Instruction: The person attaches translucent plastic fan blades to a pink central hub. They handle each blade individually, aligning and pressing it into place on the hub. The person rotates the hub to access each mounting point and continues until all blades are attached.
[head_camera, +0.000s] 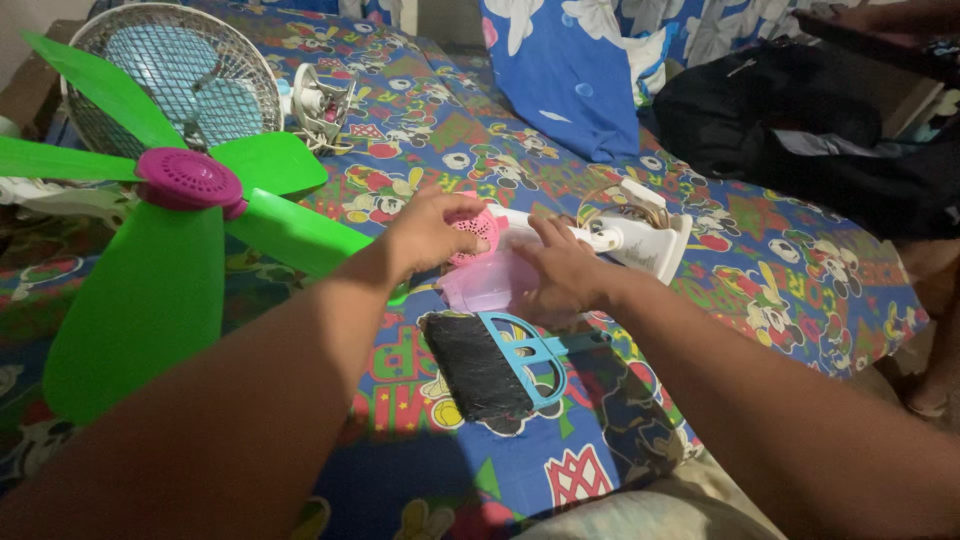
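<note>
While both hands meet near the middle of the patterned bed sheet (800, 290), the left hand (430, 232) curls its fingers over the top of a round pink motor housing (472, 236), gripping it from above. The right hand (562, 275) lies against a translucent pink plastic cover (487, 284) just below that housing; its fingers are spread along the piece, pressing or steadying it, though I cannot tell whether they truly close around it. Both pink parts look like thin moulded plastic: light, stiff, somewhat smooth, and likely to crack if squeezed hard, so the rim and the flat sides seem the safest places to hold.

Touching the housing on the far side is a white fan stand (640, 240), lying on its side with a coil of cord by it. Just nearer the person than the hands lies a hand brush (492, 362) with black bristles and a blue handle. Toward the left edge of the bed lies a green fan blade (170, 270) with a magenta hub, broad and flexible-looking. Beyond it, near the far left corner, sit a wire fan guard (175, 75) and a small white motor part (322, 105). A blue pillow (570, 80) and a black bag (790, 120) lie along the far and right edges.
</note>
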